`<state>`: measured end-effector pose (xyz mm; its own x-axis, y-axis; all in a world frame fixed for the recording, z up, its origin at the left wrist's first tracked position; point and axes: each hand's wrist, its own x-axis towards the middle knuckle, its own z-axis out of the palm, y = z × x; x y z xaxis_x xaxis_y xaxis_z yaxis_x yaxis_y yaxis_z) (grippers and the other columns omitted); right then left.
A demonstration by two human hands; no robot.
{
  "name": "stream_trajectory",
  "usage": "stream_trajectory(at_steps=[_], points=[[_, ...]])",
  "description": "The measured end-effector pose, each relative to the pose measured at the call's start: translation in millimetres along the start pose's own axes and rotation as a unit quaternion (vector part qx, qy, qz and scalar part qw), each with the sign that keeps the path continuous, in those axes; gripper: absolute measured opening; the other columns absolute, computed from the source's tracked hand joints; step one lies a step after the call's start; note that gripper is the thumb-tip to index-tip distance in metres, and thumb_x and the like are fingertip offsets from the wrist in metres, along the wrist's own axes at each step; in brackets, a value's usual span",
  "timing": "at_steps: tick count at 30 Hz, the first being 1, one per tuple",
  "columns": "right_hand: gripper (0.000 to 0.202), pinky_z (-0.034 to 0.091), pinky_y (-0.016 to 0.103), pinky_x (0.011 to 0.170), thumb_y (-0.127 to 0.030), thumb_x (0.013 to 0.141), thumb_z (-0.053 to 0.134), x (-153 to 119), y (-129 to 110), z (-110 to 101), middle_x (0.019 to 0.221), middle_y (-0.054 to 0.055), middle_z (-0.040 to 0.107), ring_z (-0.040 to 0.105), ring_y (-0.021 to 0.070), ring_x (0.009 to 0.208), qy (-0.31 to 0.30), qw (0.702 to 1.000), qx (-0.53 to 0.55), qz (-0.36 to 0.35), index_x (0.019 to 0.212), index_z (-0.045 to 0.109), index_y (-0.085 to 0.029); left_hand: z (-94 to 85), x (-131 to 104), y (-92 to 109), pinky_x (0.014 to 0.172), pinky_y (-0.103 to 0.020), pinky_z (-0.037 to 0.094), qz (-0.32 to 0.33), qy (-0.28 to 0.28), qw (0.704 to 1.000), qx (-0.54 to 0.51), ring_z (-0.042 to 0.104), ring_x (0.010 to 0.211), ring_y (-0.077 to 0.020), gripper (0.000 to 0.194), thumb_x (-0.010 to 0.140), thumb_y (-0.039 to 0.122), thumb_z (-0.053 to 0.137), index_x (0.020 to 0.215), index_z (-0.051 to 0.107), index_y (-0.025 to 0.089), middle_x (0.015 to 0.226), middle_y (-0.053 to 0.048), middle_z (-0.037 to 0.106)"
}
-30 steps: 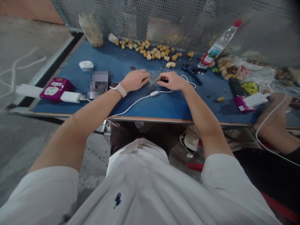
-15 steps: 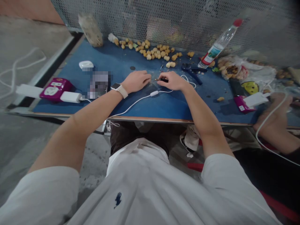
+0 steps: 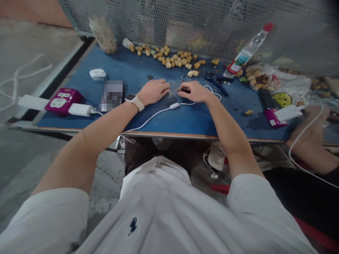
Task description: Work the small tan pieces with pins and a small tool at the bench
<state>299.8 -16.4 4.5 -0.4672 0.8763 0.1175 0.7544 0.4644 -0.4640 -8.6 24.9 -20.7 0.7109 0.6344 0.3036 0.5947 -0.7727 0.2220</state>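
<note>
My left hand (image 3: 155, 90), with a watch on the wrist, rests on the blue table (image 3: 174, 121). Its fingers are bent and pressed together; whatever they hold, if anything, is too small to tell. To its right, my right hand (image 3: 194, 91) pinches a small black tool (image 3: 185, 90) whose thin metal tip points left towards my left fingertips. A small gap separates the two hands. In front of them runs a white cable with a small inline piece (image 3: 174, 105), passing under my right hand. Pale crumbs lie between the hands.
Many round tan nuts or fruits (image 3: 177, 60) lie along the mesh screen. Blue-handled pliers (image 3: 219, 84) and a bottle (image 3: 245, 53) stand right. Purple power sockets (image 3: 63, 101), a phone (image 3: 113, 95) and a white mouse-like object (image 3: 97, 73) are left. Another person's arm (image 3: 315, 137) rests at right.
My left fingertips have shifted very slightly left, away from the tool tip. The other person's hand at the right has moved a little. My right hand stays in nearly the same place.
</note>
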Motion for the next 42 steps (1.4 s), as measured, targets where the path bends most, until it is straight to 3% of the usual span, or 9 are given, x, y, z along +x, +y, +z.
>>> stream_trajectory(at_steps=[11, 25, 30, 36, 42], points=[[0.059, 0.062, 0.056, 0.102, -0.084, 0.113, 0.08, 0, -1, 0, 0.11, 0.014, 0.088, 0.078, 0.0406, 0.107, 0.004, 1.0, -0.003, -0.008, 0.129, 0.091, -0.029, -7.2, -1, 10, 0.109, -0.05, 0.061, -0.012, -0.011, 1.0, -0.003, 0.083, 0.124, -0.0396, 0.04, 0.129, 0.038, 0.054, 0.132, 0.091, 0.024, 0.122, -0.018, 0.085], [0.053, 0.06, 0.053, 0.1, -0.077, 0.113, 0.083, -2, -13, -1, 0.108, 0.014, 0.088, 0.078, 0.039, 0.107, 0.002, 1.0, -0.009, -0.005, 0.124, 0.091, -0.026, 0.8, 0, 10, 0.105, -0.048, 0.064, 0.026, 0.003, 1.0, 0.001, 0.084, 0.117, -0.037, 0.04, 0.128, 0.036, 0.053, 0.13, 0.092, 0.023, 0.119, -0.018, 0.085], [0.057, 0.058, 0.051, 0.099, -0.081, 0.113, 0.081, -2, -18, 2, 0.11, 0.012, 0.087, 0.077, 0.0376, 0.106, -0.008, 1.0, -0.013, -0.017, 0.13, 0.09, -0.027, -1.0, -1, 14, 0.107, -0.049, 0.065, 0.045, -0.001, 0.999, -0.013, 0.084, 0.115, -0.0367, 0.038, 0.129, 0.036, 0.055, 0.129, 0.092, 0.024, 0.114, -0.016, 0.083], [0.056, 0.056, 0.049, 0.098, -0.081, 0.117, 0.077, -3, -19, -1, 0.11, 0.012, 0.085, 0.074, 0.0364, 0.103, -0.022, 1.0, -0.012, -0.01, 0.134, 0.089, -0.029, -2.8, -3, 19, 0.104, -0.049, 0.065, -0.007, 0.004, 1.0, 0.01, 0.083, 0.118, -0.0389, 0.036, 0.126, 0.037, 0.059, 0.14, 0.088, 0.022, 0.124, -0.018, 0.086], [0.052, 0.058, 0.052, 0.1, -0.077, 0.118, 0.074, -3, -14, -1, 0.11, 0.012, 0.086, 0.074, 0.0383, 0.104, -0.01, 1.0, -0.024, -0.009, 0.133, 0.089, -0.029, -9.3, -5, 16, 0.101, -0.05, 0.064, -0.023, 0.015, 0.999, 0.017, 0.082, 0.115, -0.0394, 0.035, 0.124, 0.04, 0.06, 0.13, 0.09, 0.024, 0.12, -0.018, 0.087]])
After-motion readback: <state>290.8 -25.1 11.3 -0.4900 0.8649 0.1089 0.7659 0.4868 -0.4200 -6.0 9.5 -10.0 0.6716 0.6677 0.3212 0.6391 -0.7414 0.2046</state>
